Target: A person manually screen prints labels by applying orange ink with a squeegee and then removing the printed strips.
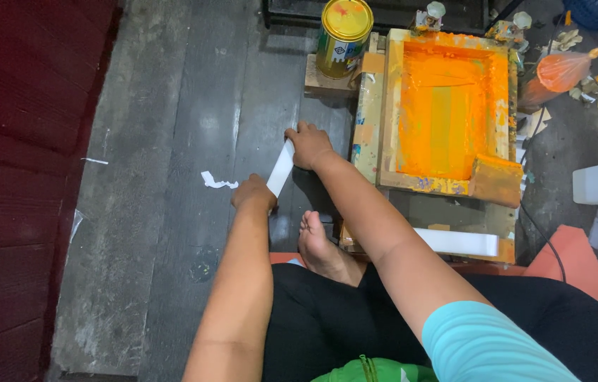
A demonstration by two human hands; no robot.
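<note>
Grey plank floor (pixel 171 212) spans most of the view; you sit on it, one bare foot (pixel 317 247) tucked in front of your dark trousers.

Frame (pixel 447 106): wooden, flooded with orange ink, lying flat to your right front. An orange-coated squeegee (pixel 496 180) rests on its near right corner.

Can (pixel 343 35): yellow lid, standing on a small wood block just beyond the frame's far left corner.

Bag (pixel 557 71): orange plastic, knotted, on the floor past the frame's right side.

Strip (pixel 280 168): white, narrow, stretched between your two hands over the floor, just left of the frame.

Right hand (pixel 308 145): fingers curled closed over the strip's far end, knuckles up, pressing it at or near the floor. Whether the strip touches the floor there cannot be told.

Left hand (pixel 253 192): closed on the strip's near end, fingers folded under and hidden by the back of the hand.

Scrap (pixel 215 182): small torn white piece on the floor just left of your left hand, not touching it.
</note>
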